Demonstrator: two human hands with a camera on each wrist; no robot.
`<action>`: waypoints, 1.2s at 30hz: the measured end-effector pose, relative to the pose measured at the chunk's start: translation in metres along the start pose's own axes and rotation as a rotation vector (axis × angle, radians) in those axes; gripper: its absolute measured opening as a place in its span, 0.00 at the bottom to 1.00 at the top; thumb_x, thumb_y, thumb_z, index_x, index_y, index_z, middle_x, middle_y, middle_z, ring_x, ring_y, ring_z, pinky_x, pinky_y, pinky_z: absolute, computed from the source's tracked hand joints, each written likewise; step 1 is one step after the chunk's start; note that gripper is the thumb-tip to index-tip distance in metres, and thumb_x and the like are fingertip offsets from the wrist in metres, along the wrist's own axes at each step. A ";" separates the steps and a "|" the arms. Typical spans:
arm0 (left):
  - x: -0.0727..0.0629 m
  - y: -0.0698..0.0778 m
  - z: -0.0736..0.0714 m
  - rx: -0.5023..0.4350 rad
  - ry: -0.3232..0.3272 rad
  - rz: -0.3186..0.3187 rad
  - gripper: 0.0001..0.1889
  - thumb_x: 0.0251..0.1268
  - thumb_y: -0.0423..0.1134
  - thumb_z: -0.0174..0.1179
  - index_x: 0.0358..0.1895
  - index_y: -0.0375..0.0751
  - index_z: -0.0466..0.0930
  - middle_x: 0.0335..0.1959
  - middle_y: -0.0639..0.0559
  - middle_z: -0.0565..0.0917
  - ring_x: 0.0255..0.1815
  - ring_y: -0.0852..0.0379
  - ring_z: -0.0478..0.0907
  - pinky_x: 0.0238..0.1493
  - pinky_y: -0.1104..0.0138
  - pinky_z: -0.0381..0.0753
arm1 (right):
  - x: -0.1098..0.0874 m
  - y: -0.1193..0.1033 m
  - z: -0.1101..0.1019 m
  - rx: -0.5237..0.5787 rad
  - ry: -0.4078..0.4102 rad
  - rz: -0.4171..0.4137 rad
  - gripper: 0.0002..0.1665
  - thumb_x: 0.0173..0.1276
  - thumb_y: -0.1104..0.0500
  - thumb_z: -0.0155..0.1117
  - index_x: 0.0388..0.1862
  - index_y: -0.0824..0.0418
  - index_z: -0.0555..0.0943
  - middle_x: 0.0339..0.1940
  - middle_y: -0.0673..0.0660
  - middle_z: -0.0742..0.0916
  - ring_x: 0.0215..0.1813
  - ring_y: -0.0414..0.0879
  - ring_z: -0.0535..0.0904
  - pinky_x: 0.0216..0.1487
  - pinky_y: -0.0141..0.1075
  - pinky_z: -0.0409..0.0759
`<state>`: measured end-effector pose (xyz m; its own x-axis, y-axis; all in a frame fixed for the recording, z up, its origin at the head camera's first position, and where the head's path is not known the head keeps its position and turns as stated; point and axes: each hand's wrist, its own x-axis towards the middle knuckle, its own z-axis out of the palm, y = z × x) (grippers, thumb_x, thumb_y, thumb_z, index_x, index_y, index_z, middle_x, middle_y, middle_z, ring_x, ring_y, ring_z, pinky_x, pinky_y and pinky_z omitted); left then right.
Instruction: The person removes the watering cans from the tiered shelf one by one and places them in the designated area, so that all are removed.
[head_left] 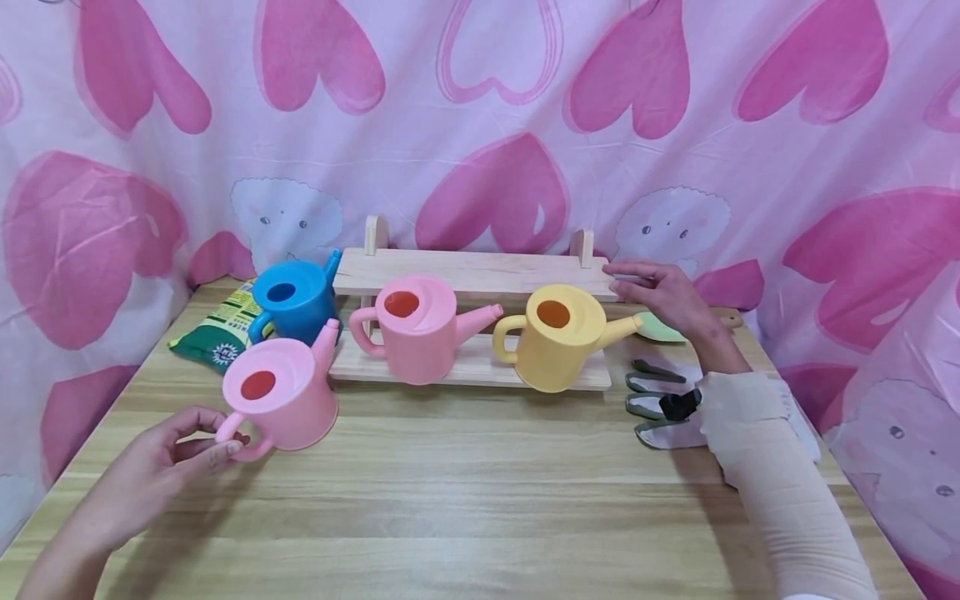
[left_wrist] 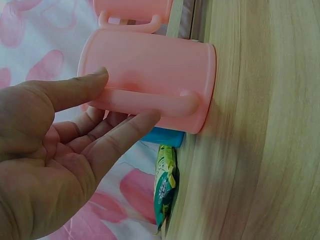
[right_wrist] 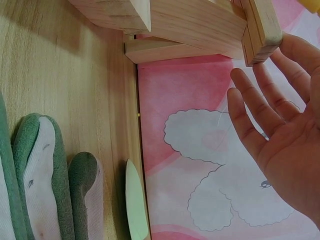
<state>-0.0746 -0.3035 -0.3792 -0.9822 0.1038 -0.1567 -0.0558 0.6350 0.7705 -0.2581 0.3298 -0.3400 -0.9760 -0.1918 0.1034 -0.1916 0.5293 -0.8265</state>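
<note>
At the front left of the table stands a pink watering can [head_left: 296, 417], upright, its spout toward the back right. My left hand [head_left: 161, 467] holds it by the handle [left_wrist: 150, 102], thumb on one side and fingers on the other. The right hand [head_left: 663, 292] touches the right end of the wooden shelf's upper board [head_left: 480, 271], with the fingers fairly straight in the right wrist view. On the lower board [head_left: 480, 375] stand a second pink watering can [head_left: 422, 350] and a yellow watering can [head_left: 558, 354], spouts pointing right.
Behind the front pink can is a blue watering can [head_left: 300, 308], beside a green and yellow bag [head_left: 217, 329]. Toward the right lie green and white gloves [head_left: 667, 429] and a light green trowel [head_left: 658, 329]. A heart-patterned curtain [head_left: 487, 125] hangs behind the table [head_left: 450, 517].
</note>
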 end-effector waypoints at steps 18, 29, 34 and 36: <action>-0.004 0.005 0.004 0.123 0.170 0.117 0.25 0.67 0.40 0.72 0.60 0.32 0.74 0.55 0.36 0.78 0.51 0.45 0.80 0.37 0.81 0.79 | -0.001 0.001 0.002 0.013 -0.001 -0.003 0.27 0.75 0.52 0.69 0.69 0.59 0.80 0.73 0.55 0.77 0.58 0.40 0.83 0.53 0.28 0.81; -0.003 0.067 0.007 0.310 0.366 0.355 0.33 0.60 0.42 0.77 0.66 0.37 0.74 0.59 0.37 0.77 0.53 0.35 0.74 0.40 0.76 0.77 | 0.001 0.001 0.002 0.006 -0.007 -0.004 0.27 0.75 0.52 0.69 0.69 0.59 0.80 0.74 0.55 0.76 0.59 0.42 0.82 0.53 0.28 0.81; 0.007 0.100 0.019 0.432 0.305 0.411 0.35 0.64 0.48 0.74 0.70 0.39 0.72 0.64 0.36 0.74 0.57 0.35 0.72 0.40 0.42 0.86 | 0.000 0.000 0.001 0.018 -0.002 0.001 0.28 0.75 0.53 0.69 0.70 0.60 0.79 0.74 0.55 0.76 0.57 0.39 0.83 0.54 0.31 0.82; 0.012 0.112 0.024 0.488 0.280 0.409 0.35 0.67 0.51 0.70 0.72 0.39 0.70 0.67 0.36 0.72 0.63 0.33 0.70 0.45 0.33 0.80 | 0.000 0.000 0.000 0.016 0.001 -0.001 0.28 0.75 0.52 0.69 0.70 0.60 0.79 0.74 0.55 0.76 0.57 0.38 0.83 0.54 0.31 0.82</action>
<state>-0.0888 -0.2128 -0.3091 -0.9202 0.2484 0.3026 0.3512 0.8653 0.3578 -0.2584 0.3295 -0.3401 -0.9759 -0.1911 0.1051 -0.1909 0.5158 -0.8352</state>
